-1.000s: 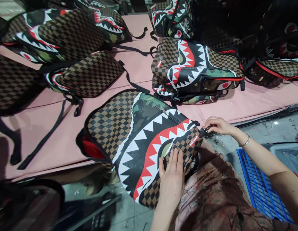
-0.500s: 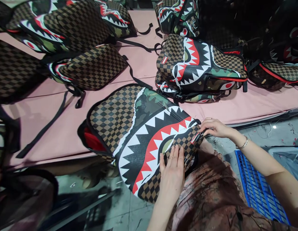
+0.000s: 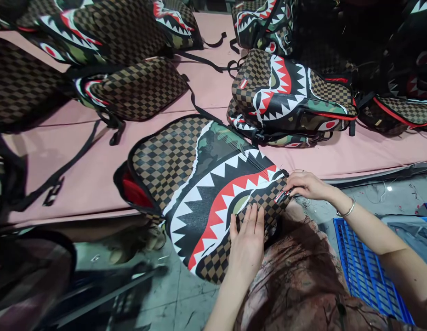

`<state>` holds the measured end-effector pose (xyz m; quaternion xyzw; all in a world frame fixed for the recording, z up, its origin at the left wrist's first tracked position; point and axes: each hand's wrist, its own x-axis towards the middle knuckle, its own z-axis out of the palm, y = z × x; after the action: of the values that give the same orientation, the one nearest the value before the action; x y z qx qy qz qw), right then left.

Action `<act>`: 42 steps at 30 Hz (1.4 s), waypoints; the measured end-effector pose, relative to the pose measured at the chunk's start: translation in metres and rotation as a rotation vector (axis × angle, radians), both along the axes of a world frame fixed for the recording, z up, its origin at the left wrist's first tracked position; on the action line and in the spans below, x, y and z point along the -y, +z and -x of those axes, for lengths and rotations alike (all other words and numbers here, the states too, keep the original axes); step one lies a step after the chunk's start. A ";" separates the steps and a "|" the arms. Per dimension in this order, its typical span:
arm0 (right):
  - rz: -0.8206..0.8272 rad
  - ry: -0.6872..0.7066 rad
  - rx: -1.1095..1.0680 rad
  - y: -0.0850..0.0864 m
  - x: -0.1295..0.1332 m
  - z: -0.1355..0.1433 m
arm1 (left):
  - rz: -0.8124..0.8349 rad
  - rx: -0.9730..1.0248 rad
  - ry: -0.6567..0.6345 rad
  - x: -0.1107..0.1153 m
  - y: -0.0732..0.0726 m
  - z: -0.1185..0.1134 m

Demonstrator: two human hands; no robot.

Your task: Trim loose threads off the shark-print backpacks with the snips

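A backpack (image 3: 185,193) with brown check, camouflage and a red-and-white shark mouth lies tilted between the pink table and my lap. Its side gapes at the left, showing a red lining (image 3: 135,191). My left hand (image 3: 247,243) rests on the lower check panel, fingers stretched out flat. At the right-hand end, beside the small red label, my right hand (image 3: 308,185) is closed around what looks like small dark metal thread snips (image 3: 287,194); the fingers partly hide them. Loose pale threads show near the zip (image 3: 242,149).
More shark-mouth backpacks (image 3: 278,89) lie along the pink table (image 3: 199,94), some at the left (image 3: 130,89). Black straps (image 3: 66,172) trail over the cloth. A blue plastic crate (image 3: 360,271) stands on the floor at my right. Dark bags are piled at the back right.
The view has shifted slightly, so the table and its bags appear a little further right and, at left, higher. Both hands stay at nearly the same places on the backpack.
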<state>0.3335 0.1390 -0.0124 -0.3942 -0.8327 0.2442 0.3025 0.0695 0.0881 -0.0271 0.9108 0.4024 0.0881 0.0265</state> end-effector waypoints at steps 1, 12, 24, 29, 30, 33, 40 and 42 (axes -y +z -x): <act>-0.010 0.000 0.001 0.000 0.001 0.000 | -0.001 0.001 -0.001 0.000 0.000 0.000; 0.439 -0.228 -0.277 -0.006 0.040 0.016 | 0.021 0.037 -0.083 0.014 0.002 0.025; 0.804 -0.323 -0.231 0.001 0.023 -0.029 | 0.178 0.636 -0.247 0.031 0.038 -0.014; 0.826 -0.265 -0.217 0.002 0.014 -0.027 | 0.152 0.546 -0.158 0.024 0.036 -0.007; 0.840 -0.252 -0.216 0.003 0.013 -0.026 | 0.161 0.552 -0.148 0.026 0.033 -0.004; 0.877 -0.212 -0.195 0.008 0.010 -0.023 | 0.186 0.569 -0.116 0.033 0.027 0.001; 0.873 -0.219 -0.168 0.010 0.004 -0.018 | 0.204 0.587 -0.108 0.042 0.021 0.001; 0.856 -0.239 -0.172 0.008 0.004 -0.020 | 0.201 0.592 -0.103 0.040 0.020 0.002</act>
<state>0.3539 0.1355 -0.0041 -0.5554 -0.5770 0.5620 0.2066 0.0673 0.0477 -0.0069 0.8576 0.3373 0.3077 0.2366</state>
